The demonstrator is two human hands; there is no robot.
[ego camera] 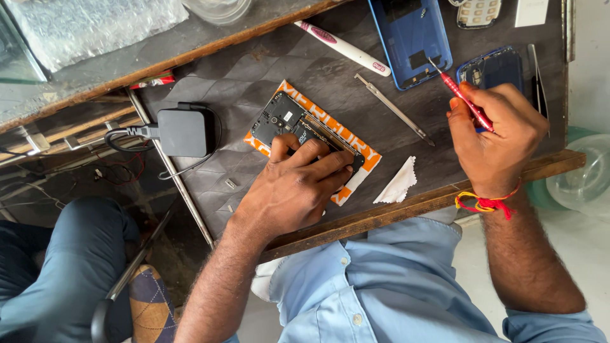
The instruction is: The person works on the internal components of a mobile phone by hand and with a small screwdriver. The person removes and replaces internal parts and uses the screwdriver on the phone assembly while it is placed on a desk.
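Opened phone (298, 124) under flat left hand (295, 187); red screwdriver (467, 101) gripped in right hand (492, 136).

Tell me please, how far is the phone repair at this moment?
Done: the blue back cover is off and lies apart on the dark mat. In hand: the left hand presses the opened phone onto the orange-and-white pad; the right hand grips a red screwdriver, its tip over the back cover. Left: the phone's insides lie exposed, the cover not refitted. Tweezers lie unused.
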